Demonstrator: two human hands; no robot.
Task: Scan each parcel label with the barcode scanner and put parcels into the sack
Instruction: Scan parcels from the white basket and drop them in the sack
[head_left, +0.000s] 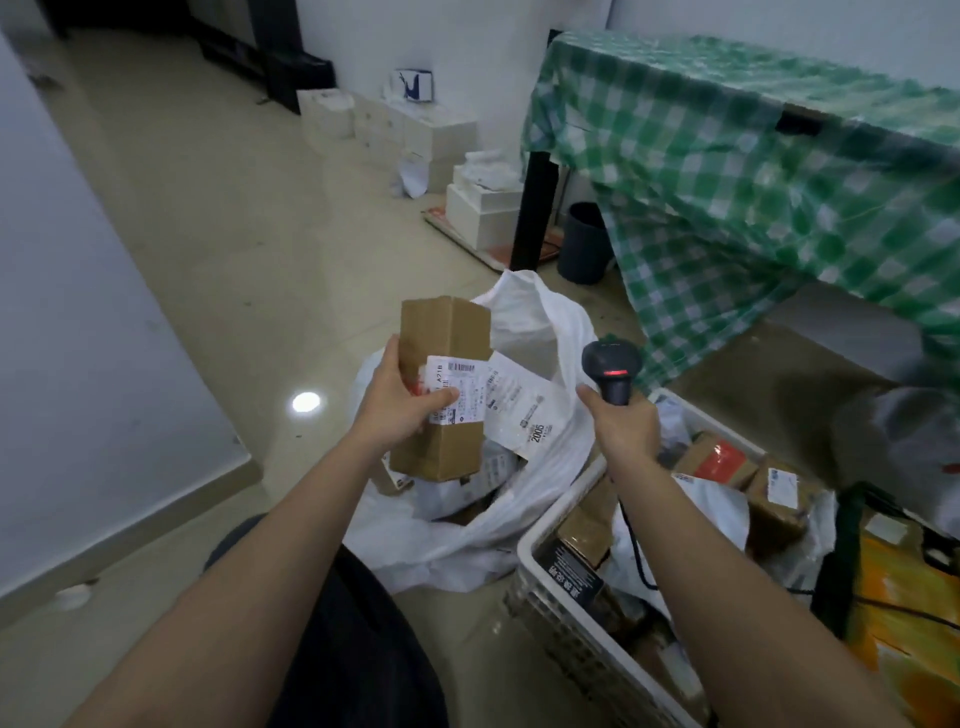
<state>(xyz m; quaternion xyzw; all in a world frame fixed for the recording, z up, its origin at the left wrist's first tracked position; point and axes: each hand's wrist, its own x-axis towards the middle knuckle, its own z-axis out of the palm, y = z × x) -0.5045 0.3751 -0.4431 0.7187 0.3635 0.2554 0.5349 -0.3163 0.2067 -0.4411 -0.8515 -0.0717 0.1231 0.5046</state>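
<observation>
My left hand (397, 402) grips a tall brown cardboard parcel (445, 332) upright above the open white sack (524, 499), thumb across its white barcode label (460, 387). My right hand (621, 423) holds the dark barcode scanner (613, 369) by its handle, to the right of the parcel, its red window lit. Inside the sack lie several parcels, among them a white mailer (519, 410) marked 2005.
A white plastic crate (566, 525) at lower right holds several brown boxes and white mailers. A table under a green checked cloth (727, 171) stands at right, with a dark bin (584, 241) beneath. White boxes (415, 132) line the far wall. A yellow bag (909, 623) sits far right.
</observation>
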